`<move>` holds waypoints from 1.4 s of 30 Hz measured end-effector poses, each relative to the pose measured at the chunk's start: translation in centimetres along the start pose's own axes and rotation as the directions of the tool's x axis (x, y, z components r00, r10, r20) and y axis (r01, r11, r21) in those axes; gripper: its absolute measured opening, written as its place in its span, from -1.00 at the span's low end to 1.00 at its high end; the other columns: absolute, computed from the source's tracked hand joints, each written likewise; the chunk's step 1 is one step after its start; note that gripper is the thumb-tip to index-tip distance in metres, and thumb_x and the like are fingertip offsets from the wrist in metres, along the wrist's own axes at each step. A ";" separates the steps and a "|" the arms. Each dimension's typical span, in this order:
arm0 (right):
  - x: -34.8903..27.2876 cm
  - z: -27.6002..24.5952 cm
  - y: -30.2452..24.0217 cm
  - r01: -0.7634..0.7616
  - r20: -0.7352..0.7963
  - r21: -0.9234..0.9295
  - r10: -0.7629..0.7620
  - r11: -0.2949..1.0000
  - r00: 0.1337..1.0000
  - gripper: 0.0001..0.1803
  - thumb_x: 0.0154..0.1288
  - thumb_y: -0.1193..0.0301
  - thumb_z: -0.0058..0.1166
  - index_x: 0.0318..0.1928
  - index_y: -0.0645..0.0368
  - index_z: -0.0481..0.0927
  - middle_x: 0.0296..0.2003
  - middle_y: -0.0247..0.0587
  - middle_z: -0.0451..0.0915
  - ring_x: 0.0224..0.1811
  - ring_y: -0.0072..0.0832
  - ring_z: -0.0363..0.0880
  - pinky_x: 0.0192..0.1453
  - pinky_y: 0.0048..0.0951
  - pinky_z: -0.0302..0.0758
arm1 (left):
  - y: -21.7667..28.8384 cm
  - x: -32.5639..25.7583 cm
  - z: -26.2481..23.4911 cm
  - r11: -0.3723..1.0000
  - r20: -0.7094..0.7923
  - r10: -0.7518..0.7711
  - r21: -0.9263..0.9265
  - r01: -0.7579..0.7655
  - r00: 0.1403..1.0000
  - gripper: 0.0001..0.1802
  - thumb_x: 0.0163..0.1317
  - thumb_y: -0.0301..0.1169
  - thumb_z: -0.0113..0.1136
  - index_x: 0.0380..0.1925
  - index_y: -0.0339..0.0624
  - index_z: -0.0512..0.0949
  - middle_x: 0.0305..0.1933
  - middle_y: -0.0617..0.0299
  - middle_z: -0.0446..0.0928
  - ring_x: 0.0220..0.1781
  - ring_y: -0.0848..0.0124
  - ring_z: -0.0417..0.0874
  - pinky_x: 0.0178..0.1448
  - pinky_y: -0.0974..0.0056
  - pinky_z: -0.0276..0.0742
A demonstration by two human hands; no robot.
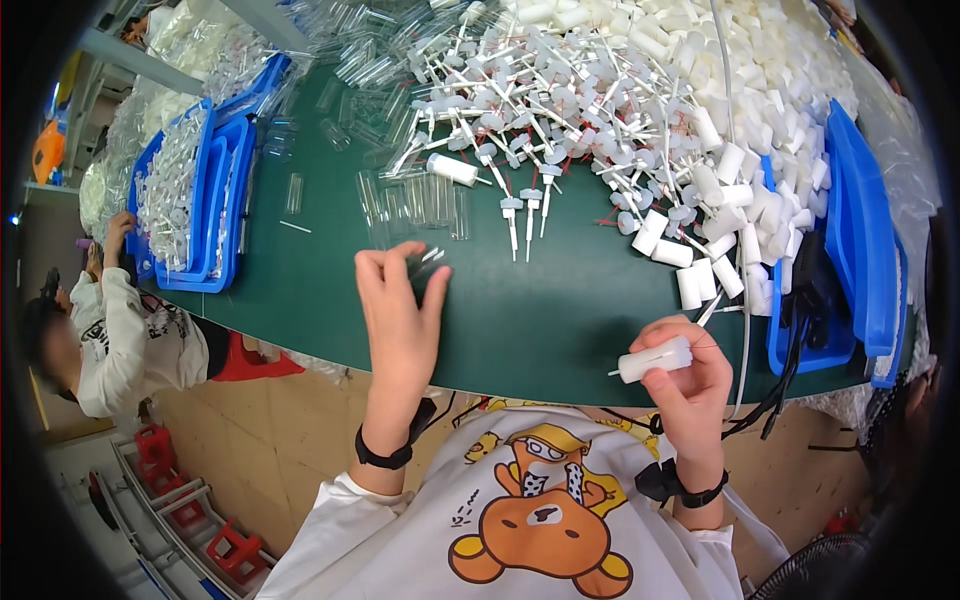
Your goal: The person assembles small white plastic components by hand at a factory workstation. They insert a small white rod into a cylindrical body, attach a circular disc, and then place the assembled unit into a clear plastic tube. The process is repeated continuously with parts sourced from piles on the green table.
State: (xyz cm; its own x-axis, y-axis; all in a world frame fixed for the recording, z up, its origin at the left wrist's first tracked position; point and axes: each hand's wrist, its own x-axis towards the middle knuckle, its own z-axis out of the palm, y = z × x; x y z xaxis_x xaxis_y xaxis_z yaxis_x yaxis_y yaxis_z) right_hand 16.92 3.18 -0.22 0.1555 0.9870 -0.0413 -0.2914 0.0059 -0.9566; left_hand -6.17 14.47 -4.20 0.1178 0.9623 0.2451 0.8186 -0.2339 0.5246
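Note:
Over the near middle of the table, my left hand (398, 310) has its thumb and forefinger bent around a small clear tube (431, 257), of which mostly bright glints show. A row of clear tubes (405, 205) lies just beyond it. At the right of the table's near edge, my right hand (690, 375) grips a white cylinder (650, 361) between thumb and fingers. The cylinder lies nearly level, a thin pin at its left end and a fine red wire at its right. Several white stems with grey discs (528, 210) lie apart from the pile ahead.
A big heap of white cylinders (770, 130) covers the far right, beside a pile of stems with discs and red wires (560, 95). Blue bins (238, 200) stand left, another blue bin (850, 230) right. A cable (745, 330) crosses the right side. A co-worker (140, 340) sits left.

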 end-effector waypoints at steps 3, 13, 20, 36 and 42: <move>0.2 0.6 0.1 0.033 0.064 -0.027 -0.031 0.999 0.997 -0.71 0.03 0.75 0.04 -0.16 0.37 0.44 -0.17 -0.07 0.43 -0.14 -0.44 0.46 -0.08 -0.46 0.46 | 0.7 -0.4 -0.9 0.996 0.047 -0.001 -0.087 0.005 0.999 -0.68 -0.04 -0.53 0.25 -0.24 -0.22 0.42 -0.23 0.12 0.24 -0.20 0.25 0.31 -0.11 0.26 0.30; 1.0 2.0 -0.7 0.315 0.209 -0.239 -0.268 0.919 0.940 -0.67 -0.09 0.68 0.21 -0.22 0.34 0.49 -0.22 -0.02 0.52 -0.19 -0.37 0.53 -0.16 -0.46 0.49 | 6.6 -3.0 -3.0 0.679 0.398 0.420 -0.735 0.009 0.815 -0.67 0.04 -0.46 0.23 -0.22 -0.23 0.32 -0.33 0.21 0.45 -0.35 0.38 0.42 -0.28 0.34 0.37; 1.1 1.1 -2.1 0.397 0.254 -0.429 -0.314 0.812 0.915 -0.69 -0.12 0.64 0.26 -0.28 0.31 0.50 -0.32 -0.08 0.56 -0.31 -0.30 0.56 -0.26 -0.45 0.50 | 7.3 -3.5 -2.4 0.584 0.479 0.392 -0.789 0.190 0.786 -0.65 0.09 -0.48 0.20 -0.19 -0.27 0.26 -0.35 0.15 0.45 -0.45 0.44 0.36 -0.35 0.38 0.34; 0.8 -0.9 -4.0 0.331 0.534 -0.391 -0.082 0.859 0.841 -0.70 -0.06 0.57 0.23 -0.24 0.32 0.51 -0.29 -0.10 0.50 -0.35 -0.33 0.49 -0.31 -0.45 0.45 | 8.4 -2.9 -4.3 0.487 0.786 0.468 -0.611 0.624 0.403 -0.69 0.16 -0.60 0.08 -0.13 -0.27 0.23 -0.30 0.16 0.44 -0.37 0.53 0.40 -0.31 0.43 0.31; 0.3 -0.2 -2.8 0.263 0.313 -0.333 -0.157 0.906 0.937 -0.73 -0.10 0.58 0.28 -0.30 0.27 0.57 -0.29 -0.15 0.52 -0.32 -0.43 0.51 -0.32 -0.52 0.46 | 8.2 -2.5 -3.1 0.626 0.539 0.589 -0.776 0.082 0.602 -0.73 0.19 -0.48 0.07 -0.20 -0.29 0.22 -0.33 0.10 0.41 -0.35 0.33 0.52 -0.28 0.34 0.45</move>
State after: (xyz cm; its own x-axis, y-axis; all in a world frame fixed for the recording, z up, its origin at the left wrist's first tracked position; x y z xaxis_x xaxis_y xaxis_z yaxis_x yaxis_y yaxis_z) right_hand 18.00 3.38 2.42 -0.1043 0.9739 0.2014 0.0909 0.2110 -0.9733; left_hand -1.49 9.71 2.03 0.8560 0.5166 0.0176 0.0858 -0.1754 0.9808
